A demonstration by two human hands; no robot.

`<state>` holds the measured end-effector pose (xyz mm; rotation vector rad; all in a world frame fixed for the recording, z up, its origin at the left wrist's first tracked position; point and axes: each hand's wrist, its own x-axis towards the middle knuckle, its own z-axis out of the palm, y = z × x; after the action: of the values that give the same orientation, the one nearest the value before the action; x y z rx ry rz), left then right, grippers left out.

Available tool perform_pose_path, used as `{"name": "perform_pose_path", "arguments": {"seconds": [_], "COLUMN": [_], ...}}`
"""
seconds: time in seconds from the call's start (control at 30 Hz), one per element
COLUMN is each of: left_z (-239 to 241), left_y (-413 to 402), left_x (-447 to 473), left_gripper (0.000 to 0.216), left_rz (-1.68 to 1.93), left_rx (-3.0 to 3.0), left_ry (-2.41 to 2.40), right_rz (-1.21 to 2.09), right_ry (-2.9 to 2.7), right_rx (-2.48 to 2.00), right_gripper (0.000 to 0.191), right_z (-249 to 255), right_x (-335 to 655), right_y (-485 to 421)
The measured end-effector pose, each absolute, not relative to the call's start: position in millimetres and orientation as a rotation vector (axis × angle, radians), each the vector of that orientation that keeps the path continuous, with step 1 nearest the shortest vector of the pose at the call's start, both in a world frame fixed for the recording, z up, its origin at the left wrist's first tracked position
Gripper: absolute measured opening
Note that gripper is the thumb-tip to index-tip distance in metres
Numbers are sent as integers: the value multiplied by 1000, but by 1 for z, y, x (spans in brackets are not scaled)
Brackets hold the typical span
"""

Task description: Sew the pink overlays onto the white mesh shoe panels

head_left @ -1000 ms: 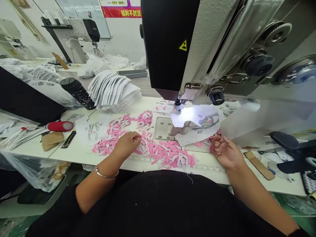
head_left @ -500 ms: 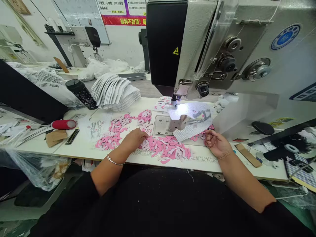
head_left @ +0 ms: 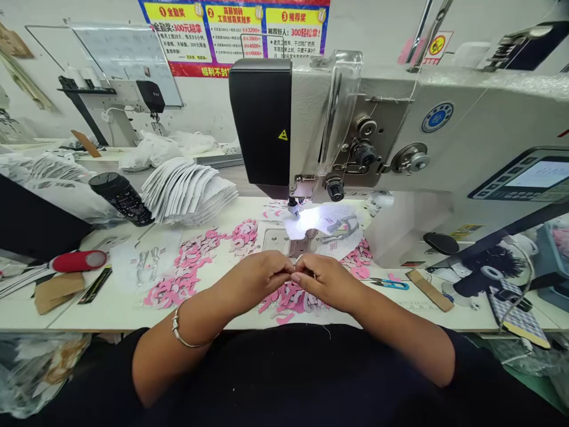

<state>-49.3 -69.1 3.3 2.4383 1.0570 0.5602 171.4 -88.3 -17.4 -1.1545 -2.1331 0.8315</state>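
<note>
My left hand [head_left: 258, 277] and my right hand [head_left: 323, 280] meet fingertip to fingertip above the scattered pink cut pieces [head_left: 186, 267] on the white table. Both hands have curled, pinched fingers; whatever sits between them is too small to make out. Just behind the hands, a white printed fabric piece [head_left: 334, 226] lies under the lit needle of the sewing machine [head_left: 355, 136]. A metal bangle is on my left wrist.
A fanned stack of white fabric pieces [head_left: 189, 190] and a black bottle [head_left: 118, 197] lie at the left. A red-handled tool [head_left: 77, 261] and cardboard scraps sit far left. Small blue snips [head_left: 391, 284] lie right of my hands. The machine's control panel [head_left: 528, 178] is at right.
Both hands left the table surface and came together in front of me. The camera tilted up and back, showing more of the machine and wall posters.
</note>
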Motion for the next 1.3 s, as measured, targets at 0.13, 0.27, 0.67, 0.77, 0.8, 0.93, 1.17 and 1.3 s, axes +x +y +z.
{"name": "perform_pose_path", "arguments": {"seconds": [0.13, 0.27, 0.67, 0.77, 0.8, 0.93, 1.17, 1.3], "left_z": [7, -4, 14, 9, 7, 3, 5, 5], "left_y": [-64, -60, -1, 11, 13, 16, 19, 19], "left_x": [-43, -39, -29, -22, -20, -17, -21, -20], "left_gripper": [19, 26, 22, 22, 23, 24, 25, 25], "left_rz": [733, 964, 1077, 988, 963, 936, 878, 877], "left_rx": [1845, 1250, 1543, 1462, 1450, 1540, 1686, 1692], "left_ry": [958, 836, 1126, 1079, 1069, 1117, 1189, 1189], "right_rz": [831, 949, -236, -234, -227, -240, -279, -265], "right_ry": [-2157, -1962, -2007, -2033, -2024, -1966, -1916, -1903], "right_rx": [-1027, -967, -894, -903, -893, -858, -843, -844], "right_gripper": [22, 25, 16, 23, 24, 27, 34, 37], "right_z": [-11, -16, -19, -28, -32, -41, -45, -48], "right_x": [164, 163, 181, 181, 180, 177, 174, 174], "right_y": [-76, -70, -39, -30, -28, -24, -21, -21]}}
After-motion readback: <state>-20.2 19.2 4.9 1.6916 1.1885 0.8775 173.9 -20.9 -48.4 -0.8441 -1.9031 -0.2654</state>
